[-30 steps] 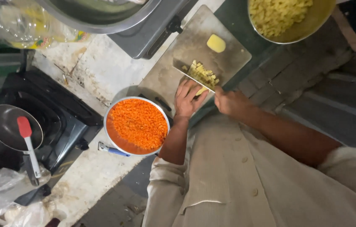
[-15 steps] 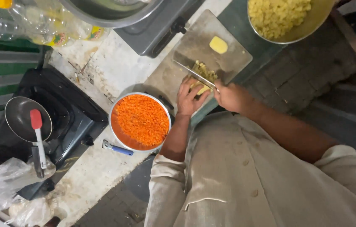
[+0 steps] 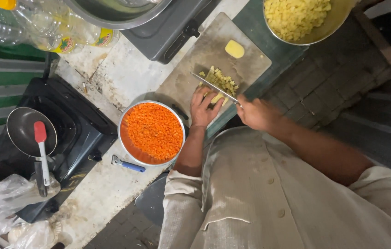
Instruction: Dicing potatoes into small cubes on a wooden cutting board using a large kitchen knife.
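**Around the counter**

A bowl (image 3: 126, 138) full of diced carrot (image 3: 154, 131) stands on the worn counter (image 3: 112, 78), with a blue-handled peeler (image 3: 128, 164) lying just beside it. To the left sits a black stove (image 3: 73, 133) carrying a small pan (image 3: 24, 131); a red spatula (image 3: 41, 150) rests across the pan. Crumpled plastic bags (image 3: 6, 203) lie near the stove's lower edge. At the top are clear bottles (image 3: 34, 23), a large steel bowl (image 3: 112, 16) on a grey burner (image 3: 167, 32), and a second bowl (image 3: 329, 27) of yellow cubes (image 3: 297, 16).
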